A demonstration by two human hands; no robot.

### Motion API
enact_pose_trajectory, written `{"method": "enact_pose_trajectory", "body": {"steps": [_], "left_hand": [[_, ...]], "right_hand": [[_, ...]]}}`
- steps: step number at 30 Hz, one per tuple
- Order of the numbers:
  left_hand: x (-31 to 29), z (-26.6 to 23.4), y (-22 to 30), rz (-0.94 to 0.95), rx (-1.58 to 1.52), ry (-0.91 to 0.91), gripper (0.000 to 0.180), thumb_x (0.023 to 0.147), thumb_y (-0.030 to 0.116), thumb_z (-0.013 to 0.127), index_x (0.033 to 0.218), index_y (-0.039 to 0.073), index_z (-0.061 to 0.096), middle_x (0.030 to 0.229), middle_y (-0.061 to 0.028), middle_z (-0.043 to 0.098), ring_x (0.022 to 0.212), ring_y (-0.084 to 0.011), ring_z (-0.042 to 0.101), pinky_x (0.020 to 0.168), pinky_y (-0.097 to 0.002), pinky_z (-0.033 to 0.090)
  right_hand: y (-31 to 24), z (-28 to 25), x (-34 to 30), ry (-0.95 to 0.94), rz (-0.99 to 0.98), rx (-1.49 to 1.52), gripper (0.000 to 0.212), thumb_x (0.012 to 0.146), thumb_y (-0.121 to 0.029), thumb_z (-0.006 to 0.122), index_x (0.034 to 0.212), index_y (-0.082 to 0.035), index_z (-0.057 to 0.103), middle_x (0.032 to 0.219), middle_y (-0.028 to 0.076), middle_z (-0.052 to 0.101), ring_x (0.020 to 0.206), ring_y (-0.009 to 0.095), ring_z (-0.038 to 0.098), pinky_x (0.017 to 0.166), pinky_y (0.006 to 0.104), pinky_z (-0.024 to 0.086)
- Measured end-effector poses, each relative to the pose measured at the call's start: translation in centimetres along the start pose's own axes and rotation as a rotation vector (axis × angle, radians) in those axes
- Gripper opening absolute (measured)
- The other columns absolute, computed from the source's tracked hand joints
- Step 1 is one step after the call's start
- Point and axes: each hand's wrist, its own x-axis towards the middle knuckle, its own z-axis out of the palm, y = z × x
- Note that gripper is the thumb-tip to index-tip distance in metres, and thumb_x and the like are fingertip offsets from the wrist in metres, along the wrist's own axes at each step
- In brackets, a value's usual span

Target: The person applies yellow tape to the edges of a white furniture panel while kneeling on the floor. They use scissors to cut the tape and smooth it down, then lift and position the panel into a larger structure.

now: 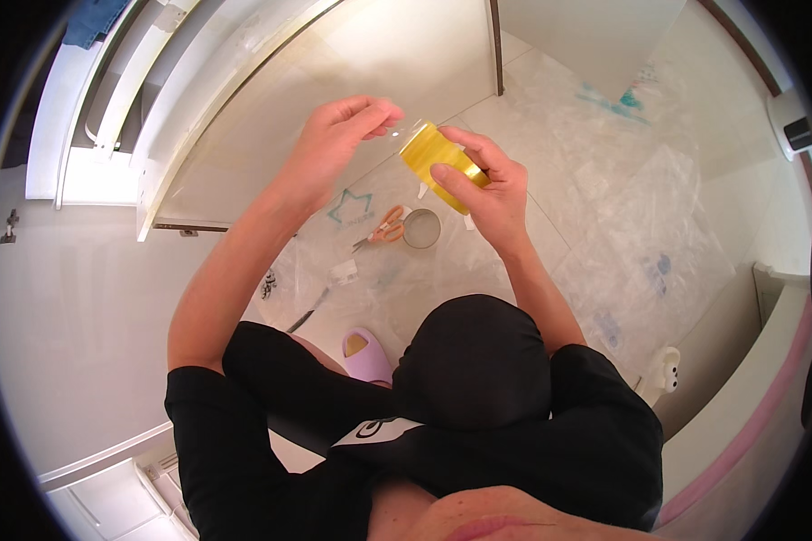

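My right hand (496,185) grips a wide roll of yellow packing tape (435,160), the thumb on its near side and the fingers around the far side. To the left of the roll, my left hand (334,135) is closed in a pinch. A thin clear strip with a glint spans the small gap between its fingertips and the roll, so it seems to hold the tape's loose end. Below both hands, orange-handled scissors (390,225) lie on the floor, blades toward the lower left. Touching their handles is a round grey ring (405,229), its kind unclear.
Crumpled clear plastic sheeting (632,234) with turquoise prints covers much of the floor. A white panel (406,63) stands ahead on the left. A lilac slipper (367,359) is near my knee. White slatted pieces (144,81) are at the upper left, a curved pink-edged surface (758,424) at right.
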Motion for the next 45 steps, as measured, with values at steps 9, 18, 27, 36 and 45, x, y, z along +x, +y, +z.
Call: {"method": "enact_pose_trajectory", "body": {"steps": [9, 18, 27, 36, 45], "left_hand": [[1.4, 1.2, 1.0, -0.070, 0.007, -0.089, 0.018, 0.091, 0.024, 0.069, 0.092, 0.007, 0.068, 0.091, 0.0035, 0.064, 0.093, -0.0101, 0.055, 0.091, -0.0288, 0.039], [5.5, 1.7, 4.6, 0.473, 0.352, 0.395, 0.006, 0.080, 0.003, 0.068, 0.079, -0.002, 0.066, 0.070, -0.0061, 0.063, 0.064, -0.0116, 0.054, 0.063, -0.0292, 0.045], [15.1, -5.2, 11.3, 0.383, 0.511, 0.421, 0.016, 0.080, 0.015, 0.072, 0.088, 0.001, 0.069, 0.081, -0.0079, 0.066, 0.078, -0.0178, 0.060, 0.074, -0.0304, 0.047], [21.0, -6.7, 9.3, 0.375, 0.620, 0.493, 0.021, 0.068, 0.027, 0.080, 0.072, 0.007, 0.074, 0.073, -0.0082, 0.072, 0.070, -0.0180, 0.068, 0.072, -0.0312, 0.053], [22.0, -7.0, 9.1, 0.308, 0.692, 0.460, 0.025, 0.068, 0.032, 0.080, 0.074, 0.009, 0.075, 0.077, -0.0094, 0.073, 0.077, -0.0210, 0.069, 0.080, -0.0329, 0.053]], "right_hand": [[0.8, -1.6, 1.4, -0.020, -0.204, -0.166, 0.039, 0.082, -0.007, 0.076, 0.119, 0.000, 0.066, 0.096, 0.010, 0.073, 0.080, 0.011, 0.068, 0.070, 0.0252, 0.054], [-3.2, -1.0, 5.3, -0.063, 0.050, -0.090, 0.075, 0.084, -0.027, 0.078, 0.144, -0.002, 0.040, 0.079, 0.006, 0.066, 0.066, 0.011, 0.060, 0.060, 0.0270, 0.048], [-7.0, -0.7, 12.1, 0.026, -0.058, -0.243, 0.071, 0.084, -0.036, 0.077, 0.138, 0.000, 0.048, 0.083, 0.010, 0.068, 0.066, 0.015, 0.063, 0.059, 0.0283, 0.049], [-6.9, 0.4, 13.8, 0.113, -0.027, -0.287, 0.069, 0.083, -0.039, 0.077, 0.133, 0.002, 0.052, 0.084, 0.012, 0.070, 0.068, 0.018, 0.066, 0.066, 0.0298, 0.052], [-6.1, 0.5, 14.6, 0.146, -0.051, -0.316, 0.071, 0.081, -0.042, 0.077, 0.131, 0.003, 0.054, 0.079, 0.011, 0.070, 0.064, 0.018, 0.066, 0.065, 0.0309, 0.051]]}}
